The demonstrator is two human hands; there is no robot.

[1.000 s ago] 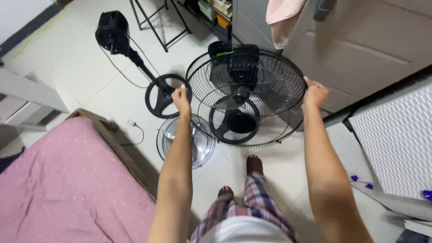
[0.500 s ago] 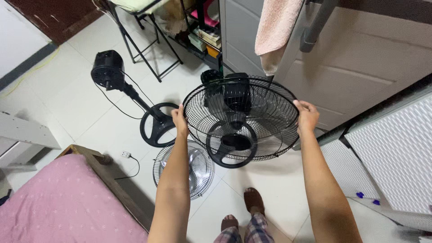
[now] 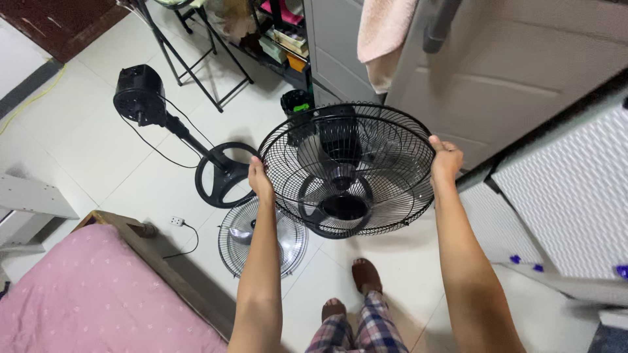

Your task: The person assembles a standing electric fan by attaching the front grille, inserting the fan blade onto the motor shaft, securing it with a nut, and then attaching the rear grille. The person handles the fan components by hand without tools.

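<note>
White floor tiles (image 3: pixel 104 157) fill the room, with a pink mattress (image 3: pixel 85 294) on a wooden frame at seven o'clock. Nearest are plaid trouser legs and two bare feet at six o'clock. Both arms reach out level. The left hand (image 3: pixel 260 179) clasps the nine o'clock edge of a black wire fan guard (image 3: pixel 347 170), and the right hand (image 3: pixel 446 160) clasps its three o'clock edge, fingers curled over the rim, holding the guard in the air above the floor. Below it, at eight o'clock, a silver fan grille (image 3: pixel 261 238) lies flat. Farther off, at ten o'clock, a black stand fan (image 3: pixel 176 131) lies on its side, base ring towards the person.
</note>
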